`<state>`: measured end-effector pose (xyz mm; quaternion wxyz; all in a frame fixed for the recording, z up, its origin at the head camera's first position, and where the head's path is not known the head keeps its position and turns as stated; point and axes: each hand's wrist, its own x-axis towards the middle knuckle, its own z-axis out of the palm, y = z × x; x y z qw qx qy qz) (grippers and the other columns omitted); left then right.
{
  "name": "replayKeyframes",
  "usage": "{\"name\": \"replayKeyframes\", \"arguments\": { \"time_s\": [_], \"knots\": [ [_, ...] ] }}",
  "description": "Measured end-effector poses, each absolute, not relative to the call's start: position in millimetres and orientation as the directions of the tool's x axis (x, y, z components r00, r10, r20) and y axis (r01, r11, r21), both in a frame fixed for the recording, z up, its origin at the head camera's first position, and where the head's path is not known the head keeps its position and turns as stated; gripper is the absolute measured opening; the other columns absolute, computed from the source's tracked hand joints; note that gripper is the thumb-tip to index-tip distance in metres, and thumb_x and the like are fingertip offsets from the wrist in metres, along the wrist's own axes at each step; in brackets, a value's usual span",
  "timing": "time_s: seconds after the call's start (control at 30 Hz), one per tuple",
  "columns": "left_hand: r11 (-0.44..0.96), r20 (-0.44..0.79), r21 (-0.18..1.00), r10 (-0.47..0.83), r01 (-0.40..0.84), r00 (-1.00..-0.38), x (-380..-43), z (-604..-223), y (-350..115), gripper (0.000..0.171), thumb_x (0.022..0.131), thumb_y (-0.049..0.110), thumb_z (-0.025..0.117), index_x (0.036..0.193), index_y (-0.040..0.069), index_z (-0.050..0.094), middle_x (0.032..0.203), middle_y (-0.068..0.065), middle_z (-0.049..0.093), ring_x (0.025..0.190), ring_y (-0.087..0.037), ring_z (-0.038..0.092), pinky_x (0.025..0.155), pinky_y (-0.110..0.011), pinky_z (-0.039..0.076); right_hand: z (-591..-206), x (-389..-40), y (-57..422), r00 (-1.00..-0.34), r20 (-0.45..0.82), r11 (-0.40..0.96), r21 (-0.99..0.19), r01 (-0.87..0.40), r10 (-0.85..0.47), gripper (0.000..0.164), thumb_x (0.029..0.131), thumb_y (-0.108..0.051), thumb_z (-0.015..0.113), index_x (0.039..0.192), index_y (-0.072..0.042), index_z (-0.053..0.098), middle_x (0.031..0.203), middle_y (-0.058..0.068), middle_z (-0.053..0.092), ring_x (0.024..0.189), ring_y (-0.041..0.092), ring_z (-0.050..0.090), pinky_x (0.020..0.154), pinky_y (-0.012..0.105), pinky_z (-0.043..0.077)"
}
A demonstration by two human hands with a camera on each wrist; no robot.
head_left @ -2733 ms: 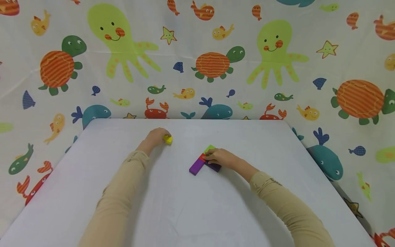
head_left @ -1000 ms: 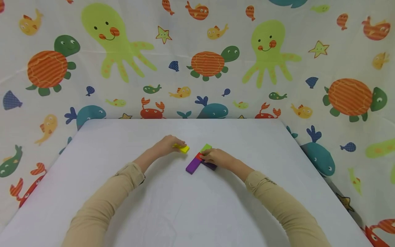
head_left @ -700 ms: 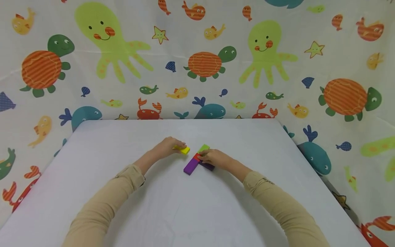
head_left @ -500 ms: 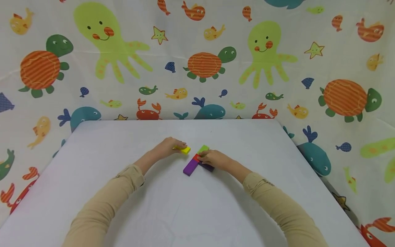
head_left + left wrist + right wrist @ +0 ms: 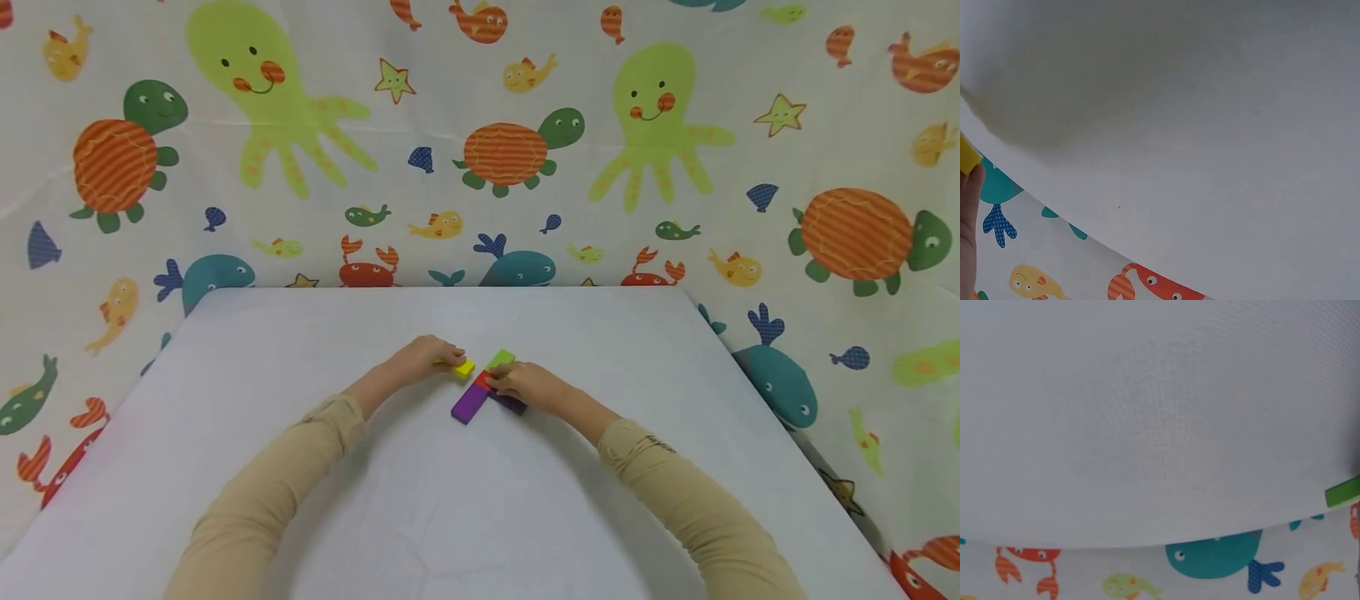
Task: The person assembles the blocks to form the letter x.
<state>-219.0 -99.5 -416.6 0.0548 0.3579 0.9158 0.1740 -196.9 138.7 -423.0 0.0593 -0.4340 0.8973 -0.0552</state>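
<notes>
My left hand pinches a yellow block, held just left of a group of coloured blocks. That yellow block also shows at the edge of the left wrist view, above the fingers. My right hand grips the red block with thumb and fingertips, partly covering it. Around the red one, a green block lies behind, a purple block in front, and a dark block under the hand's near side. In the right wrist view only the green block appears.
The blocks lie on a white table. Behind it and along both sides hangs a cloth printed with sea animals, close to the table's far edge.
My left hand has carried the yellow block rightward and slightly nearer, from well left of the group to beside the red block. My right hand has stayed at the red block.
</notes>
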Motion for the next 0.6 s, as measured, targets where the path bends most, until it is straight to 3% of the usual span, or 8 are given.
{"name": "replayKeyframes", "arguments": {
  "time_s": [0.33,0.6],
  "knots": [
    [0.688,0.011,0.325,0.683,0.648,-0.730,-220.2,-422.9,-90.0,0.029,0.087,0.010,0.064,0.116,0.006,0.066,0.122,-0.008,0.065,0.117,-0.027,0.059,0.101,-0.041,0.045,-424.3,-195.0,140.8,-0.610,-0.061,0.611,-0.152,-0.777,-0.790,0.028,0.094,-0.012,0.056,0.119,-0.003,0.064,0.127,0.016,0.060,0.118,0.028,0.058,0.097,0.035,0.049],
    [0.728,-0.005,0.351,0.630,0.589,-0.776,-220.4,-424.0,-84.3,0.026,0.086,0.009,0.066,0.111,0.006,0.069,0.121,-0.007,0.066,0.116,-0.027,0.059,0.099,-0.041,0.044,-424.5,-195.6,141.0,-0.596,-0.042,0.596,-0.129,-0.793,-0.802,0.029,0.092,-0.009,0.058,0.119,-0.004,0.063,0.128,0.016,0.060,0.117,0.028,0.059,0.095,0.034,0.050]
  ]
}}
